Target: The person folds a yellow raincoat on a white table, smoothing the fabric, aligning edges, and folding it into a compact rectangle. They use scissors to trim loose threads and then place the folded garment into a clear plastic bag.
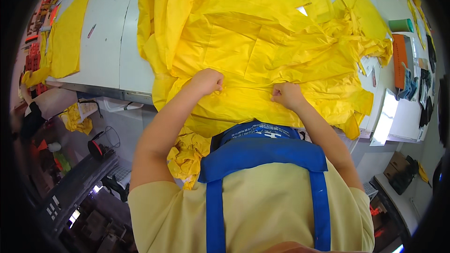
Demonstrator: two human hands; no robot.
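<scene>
A large bright yellow garment piece [262,42] with two patch pockets lies spread and crumpled on a white worktable [105,51]. My left hand [207,81] is closed in a fist, pinching the yellow fabric near the table's front edge. My right hand [287,94] is also closed on the same fabric, a little to the right. More yellow fabric [190,152] hangs off the table edge down in front of my blue apron [262,152].
A separate flat yellow fabric piece [70,33] lies at the table's left, with a pen [91,31] beside it. An orange case [400,58] and a green cup [401,25] sit at the right. Another person's sleeve [51,103] shows at far left. Machines stand on the floor below.
</scene>
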